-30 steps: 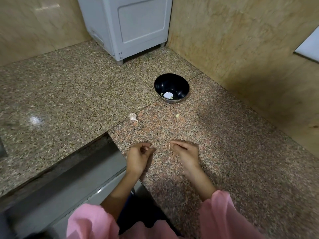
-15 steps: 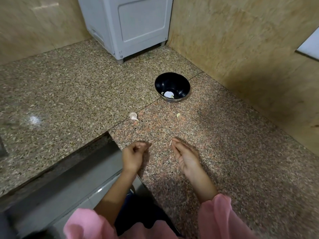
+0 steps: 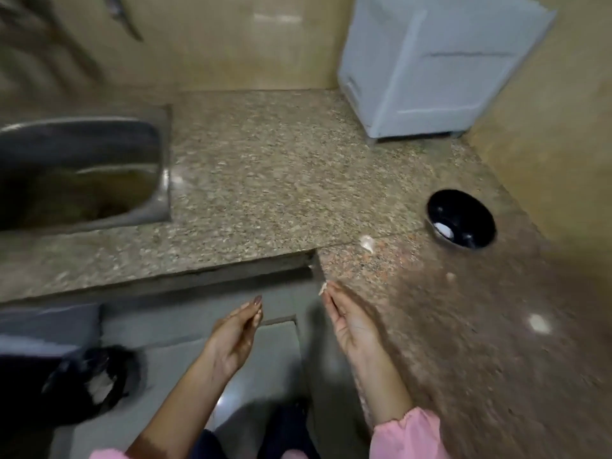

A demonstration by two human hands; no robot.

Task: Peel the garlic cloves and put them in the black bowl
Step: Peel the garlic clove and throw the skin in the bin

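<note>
Speckled granite counter point(image 3: 265, 180) fills the head view in an L shape, with a steel sink point(image 3: 164, 167) set in at the left and a white appliance point(image 3: 430, 71) standing in the back corner. The picture is blurred.

The black bowl point(image 3: 463, 207) sits on the right part of the counter, near the wall, and one peeled clove point(image 3: 443, 229) lies inside it. An unpeeled clove point(image 3: 367, 242) lies on the granite, just to the left of the bowl and close to the inner corner of the counter. A small crumb point(image 3: 450, 276) lies nearer to the person.

The right hand point(image 3: 354, 326) pinches a pale scrap point(image 3: 322, 288) at its fingertips; whether it is skin or garlic I cannot tell. The left hand point(image 3: 231, 339) has straight fingers close together, and I see nothing in it.

I judge that the scrap is waste and belongs in the black bag point(image 3: 66, 392) on the floor at the left. To do this well, carry it low over the bag before letting go, because such skin is light. Both hands hang beyond the counter edge, over open floor, so the way to the bag is free. The next clove lies near the corner edge, so pick it from above instead of sliding it.
</note>
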